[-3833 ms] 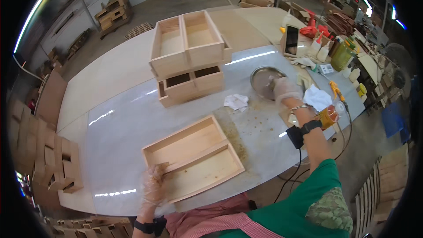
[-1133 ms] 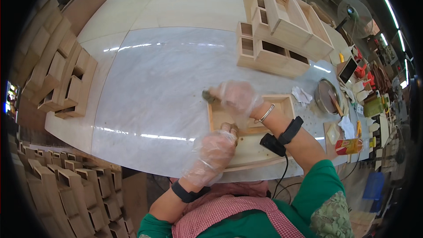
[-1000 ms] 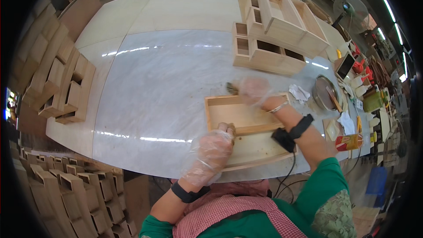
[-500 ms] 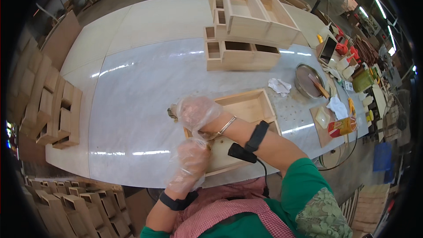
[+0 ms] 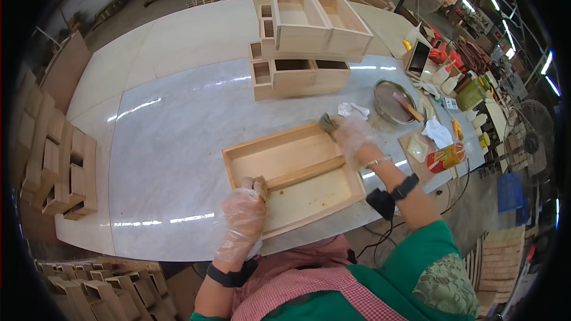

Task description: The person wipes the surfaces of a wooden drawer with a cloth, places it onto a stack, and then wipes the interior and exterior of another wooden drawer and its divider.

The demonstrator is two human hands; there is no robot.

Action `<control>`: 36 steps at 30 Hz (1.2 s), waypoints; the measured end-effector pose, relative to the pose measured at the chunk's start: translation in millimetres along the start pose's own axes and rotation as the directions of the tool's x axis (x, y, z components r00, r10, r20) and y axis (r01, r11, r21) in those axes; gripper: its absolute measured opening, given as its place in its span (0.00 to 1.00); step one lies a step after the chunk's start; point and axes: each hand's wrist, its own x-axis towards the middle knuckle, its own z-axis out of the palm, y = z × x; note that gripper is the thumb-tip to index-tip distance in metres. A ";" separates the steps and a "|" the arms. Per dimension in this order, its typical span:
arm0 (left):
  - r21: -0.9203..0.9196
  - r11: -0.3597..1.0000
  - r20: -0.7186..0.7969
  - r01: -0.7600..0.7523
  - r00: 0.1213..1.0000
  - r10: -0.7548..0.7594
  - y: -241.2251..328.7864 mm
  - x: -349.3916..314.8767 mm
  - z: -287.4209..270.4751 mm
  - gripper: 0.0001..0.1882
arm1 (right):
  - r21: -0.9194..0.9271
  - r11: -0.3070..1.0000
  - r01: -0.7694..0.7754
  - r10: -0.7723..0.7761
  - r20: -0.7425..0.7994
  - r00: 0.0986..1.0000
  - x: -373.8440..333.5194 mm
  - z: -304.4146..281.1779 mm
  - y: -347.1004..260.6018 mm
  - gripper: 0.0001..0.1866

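A shallow wooden box [image 5: 297,203] with a lengthwise divider lies on the table in front of me, slightly turned. My left hand [image 5: 244,209], in a clear plastic glove, is closed over the box's left end wall beside the divider. At the far right corner, my gloved right hand [image 5: 355,137] pinches a small dark greenish-grey rag [image 5: 327,123] against the rim. The fingertips of that hand are partly hidden by the loose glove. A few brownish spots show on the floor of the near compartment.
Stacked wooden boxes [image 5: 309,80] stand at the back of the table [image 5: 172,160]. To the right are a metal bowl [image 5: 385,96] with a brush [image 5: 409,109], white cloths [image 5: 437,134], an orange-red container [image 5: 446,157] and several bottles. More boxes [image 5: 44,160] are piled at the left.
My right hand has swept with the rag from the box's left end to its far right corner, uncovering the divider. My left hand stays at the left end; the view has shifted slightly.
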 end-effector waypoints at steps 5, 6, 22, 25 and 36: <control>0.017 0.999 -0.041 -0.039 0.998 0.039 -0.4 -1.9 2.8 0.15 | 0.120 0.992 -0.041 0.040 0.016 0.999 -66.5 1.3 11.2 0.14; 0.020 0.999 -0.040 -0.038 0.998 0.039 -0.8 -1.4 0.7 0.15 | 0.108 0.993 -0.041 0.038 0.030 0.999 -67.6 1.3 12.6 0.15; 0.000 0.998 -0.071 -0.059 0.996 0.059 1.0 -1.3 4.3 0.11 | 0.174 0.979 0.110 -0.081 -0.167 0.983 -113.8 16.2 36.6 0.16; -0.024 0.998 -0.011 -0.061 0.998 0.060 -0.3 0.6 -0.6 0.11 | 0.134 0.988 0.078 -0.066 -0.090 0.994 -112.5 11.4 33.5 0.13; 0.028 0.999 -0.101 -0.026 0.994 0.029 2.6 5.6 14.3 0.07 | -0.034 0.902 0.431 -0.426 -0.248 0.870 -85.1 23.6 -10.3 0.10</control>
